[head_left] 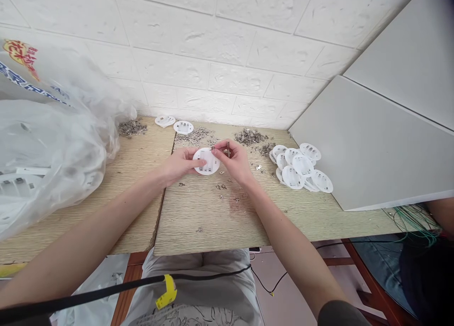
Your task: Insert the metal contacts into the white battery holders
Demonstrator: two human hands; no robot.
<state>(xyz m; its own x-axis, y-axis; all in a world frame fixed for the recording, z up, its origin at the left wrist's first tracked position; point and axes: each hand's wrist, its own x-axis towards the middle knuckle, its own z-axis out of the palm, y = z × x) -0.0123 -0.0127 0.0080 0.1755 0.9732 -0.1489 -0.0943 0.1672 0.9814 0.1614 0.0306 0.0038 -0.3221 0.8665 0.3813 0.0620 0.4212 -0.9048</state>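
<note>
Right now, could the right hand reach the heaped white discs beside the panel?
Probably yes: only small metal pieces seem to separate the right hand from that heap, though it's busy at the held disc.

Hidden, cut-off and tiny bits, clocked from the white disc (213,162).
Left hand (180,165): some fingertips hidden behind the disc. Right hand (237,164): slim piece (229,149), too small to identify from where I stand. Plastic bag (76,134), 9 o'clock: cut off, contents hazy. Metal pile (249,136), 2 o'clock: single parts too small. Grey panel (383,146), 3 o'clock, and co-worker (425,274), 4 o'clock: both cut off.
</note>
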